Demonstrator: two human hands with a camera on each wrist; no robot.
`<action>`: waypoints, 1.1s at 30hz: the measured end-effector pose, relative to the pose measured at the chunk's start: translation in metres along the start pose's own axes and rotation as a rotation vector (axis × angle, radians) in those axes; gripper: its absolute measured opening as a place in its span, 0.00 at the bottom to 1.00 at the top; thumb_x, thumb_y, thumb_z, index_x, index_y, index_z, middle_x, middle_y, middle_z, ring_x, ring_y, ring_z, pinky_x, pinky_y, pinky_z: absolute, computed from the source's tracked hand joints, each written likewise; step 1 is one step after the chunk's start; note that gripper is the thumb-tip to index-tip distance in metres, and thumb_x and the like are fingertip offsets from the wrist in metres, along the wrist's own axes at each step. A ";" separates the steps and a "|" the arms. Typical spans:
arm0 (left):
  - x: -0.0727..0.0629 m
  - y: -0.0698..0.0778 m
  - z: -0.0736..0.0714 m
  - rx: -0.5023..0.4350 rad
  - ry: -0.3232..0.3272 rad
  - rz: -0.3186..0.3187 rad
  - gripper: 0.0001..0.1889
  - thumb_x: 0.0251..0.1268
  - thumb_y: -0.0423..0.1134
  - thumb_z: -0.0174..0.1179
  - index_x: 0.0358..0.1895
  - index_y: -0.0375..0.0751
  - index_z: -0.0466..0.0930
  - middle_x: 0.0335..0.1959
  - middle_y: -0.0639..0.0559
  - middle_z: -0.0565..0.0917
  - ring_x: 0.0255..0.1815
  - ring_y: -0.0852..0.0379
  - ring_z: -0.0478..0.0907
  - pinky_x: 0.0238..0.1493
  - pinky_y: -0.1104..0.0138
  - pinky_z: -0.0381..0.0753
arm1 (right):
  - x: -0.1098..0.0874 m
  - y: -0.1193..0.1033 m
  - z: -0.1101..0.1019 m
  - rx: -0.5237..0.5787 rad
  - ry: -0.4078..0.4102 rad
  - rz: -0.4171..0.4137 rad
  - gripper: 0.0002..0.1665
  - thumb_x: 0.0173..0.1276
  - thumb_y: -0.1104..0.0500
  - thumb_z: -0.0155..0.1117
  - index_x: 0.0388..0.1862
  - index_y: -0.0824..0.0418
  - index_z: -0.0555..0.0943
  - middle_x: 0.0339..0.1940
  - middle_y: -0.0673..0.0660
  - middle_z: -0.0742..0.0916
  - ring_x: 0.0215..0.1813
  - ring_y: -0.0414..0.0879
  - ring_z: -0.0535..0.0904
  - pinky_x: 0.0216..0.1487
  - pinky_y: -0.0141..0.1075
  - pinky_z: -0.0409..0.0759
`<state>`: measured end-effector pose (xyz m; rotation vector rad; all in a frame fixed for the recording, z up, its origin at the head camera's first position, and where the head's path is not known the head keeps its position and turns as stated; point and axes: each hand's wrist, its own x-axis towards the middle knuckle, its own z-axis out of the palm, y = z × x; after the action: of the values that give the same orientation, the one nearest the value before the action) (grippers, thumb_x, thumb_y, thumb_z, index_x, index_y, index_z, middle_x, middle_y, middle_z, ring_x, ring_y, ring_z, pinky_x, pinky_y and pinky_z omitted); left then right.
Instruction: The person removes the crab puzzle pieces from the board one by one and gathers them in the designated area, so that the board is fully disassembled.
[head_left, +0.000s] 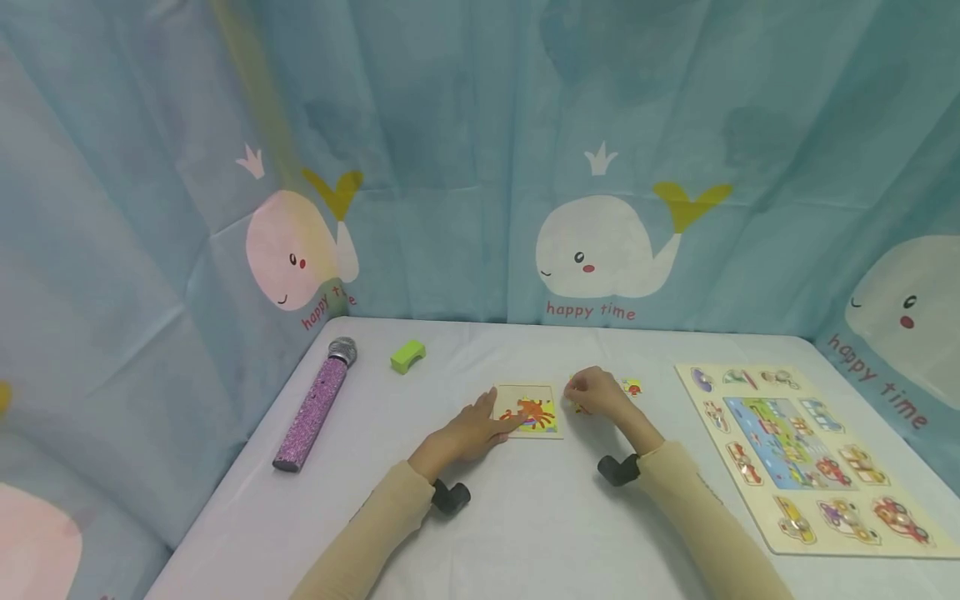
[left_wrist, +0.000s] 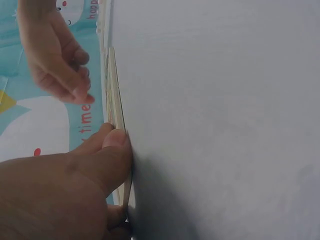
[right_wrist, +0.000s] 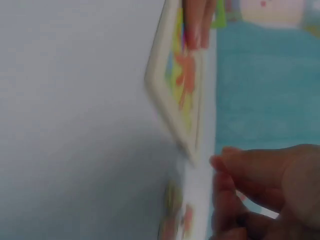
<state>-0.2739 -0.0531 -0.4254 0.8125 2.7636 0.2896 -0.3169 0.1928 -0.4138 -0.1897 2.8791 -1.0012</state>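
My left hand (head_left: 471, 429) grips the left side of a small square jigsaw board (head_left: 517, 393) with a raised pale wooden rim. One of its digits lies across an orange, many-legged creature (head_left: 534, 412) pictured on a yellow ground. In the left wrist view, the thumb (left_wrist: 116, 139) presses at the board's edge. Just right of the board, my right hand (head_left: 598, 392) hovers with curled fingers. Thumb and index fingertips (right_wrist: 220, 161) come together, with nothing visible between them. Loose jigsaw pieces (right_wrist: 172, 197) lie below that hand, blurred; another piece (head_left: 632, 387) lies to its right.
A large wooden peg puzzle (head_left: 720, 417) with vehicle pieces lies at the right. Towards the left are a glittery pink microphone (head_left: 313, 412) and a green arch block (head_left: 408, 356). A blue whale-print curtain (head_left: 450, 233) hangs behind the white table (head_left: 525, 533).
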 end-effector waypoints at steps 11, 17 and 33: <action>0.002 -0.003 0.003 0.020 0.003 0.019 0.24 0.71 0.48 0.44 0.68 0.70 0.57 0.73 0.34 0.44 0.74 0.39 0.44 0.70 0.48 0.52 | 0.012 -0.035 0.034 0.028 -0.063 -0.054 0.09 0.64 0.61 0.59 0.40 0.63 0.81 0.29 0.56 0.81 0.30 0.44 0.74 0.30 0.32 0.73; 0.002 -0.003 0.005 -0.014 0.011 0.002 0.24 0.70 0.48 0.45 0.67 0.72 0.57 0.74 0.36 0.44 0.73 0.38 0.48 0.68 0.46 0.57 | 0.012 -0.036 0.042 0.011 -0.079 -0.074 0.07 0.63 0.61 0.59 0.39 0.61 0.80 0.32 0.56 0.82 0.30 0.45 0.74 0.31 0.33 0.74; -0.002 -0.004 0.007 0.025 0.072 0.061 0.23 0.70 0.47 0.46 0.67 0.66 0.61 0.72 0.32 0.48 0.72 0.37 0.49 0.68 0.47 0.57 | 0.006 -0.039 0.047 -0.043 -0.031 -0.135 0.06 0.62 0.62 0.59 0.36 0.62 0.79 0.32 0.56 0.82 0.31 0.44 0.75 0.32 0.34 0.75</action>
<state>-0.2721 -0.0566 -0.4324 0.9118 2.8185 0.3017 -0.3139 0.1328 -0.4267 -0.4034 2.8940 -0.9476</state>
